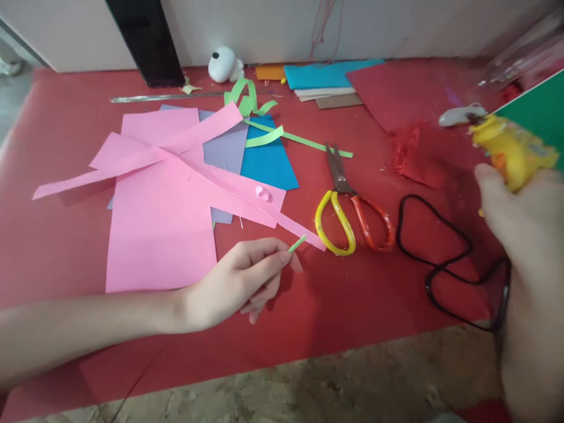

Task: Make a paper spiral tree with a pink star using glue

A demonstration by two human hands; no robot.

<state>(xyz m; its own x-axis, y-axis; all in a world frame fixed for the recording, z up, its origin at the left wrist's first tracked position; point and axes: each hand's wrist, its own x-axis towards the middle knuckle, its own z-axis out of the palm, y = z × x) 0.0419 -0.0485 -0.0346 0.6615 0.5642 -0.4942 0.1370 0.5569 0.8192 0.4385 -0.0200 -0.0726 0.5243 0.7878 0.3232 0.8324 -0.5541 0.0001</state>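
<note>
My left hand [247,279] hovers over the red table cover [66,141] and pinches a small green paper stick [296,243] between thumb and forefinger. Its tip points toward the scissors [352,205], which lie shut with one yellow and one red handle. My right hand [524,235] is raised close to the camera at the right edge, blurred, wrapped round a yellow glue gun [511,150]. A black cord [440,258] loops across the cover from that hand. Pink paper sheets and strips [163,211] lie just behind my left hand.
Blue [268,161] and lilac paper lie under the pink sheets, with green paper strips [255,111] behind. Stacked coloured sheets [326,76], a white round object [222,63], a dark upright panel [147,38], crumpled red paper [414,155] and a green sheet [541,108] are farther back.
</note>
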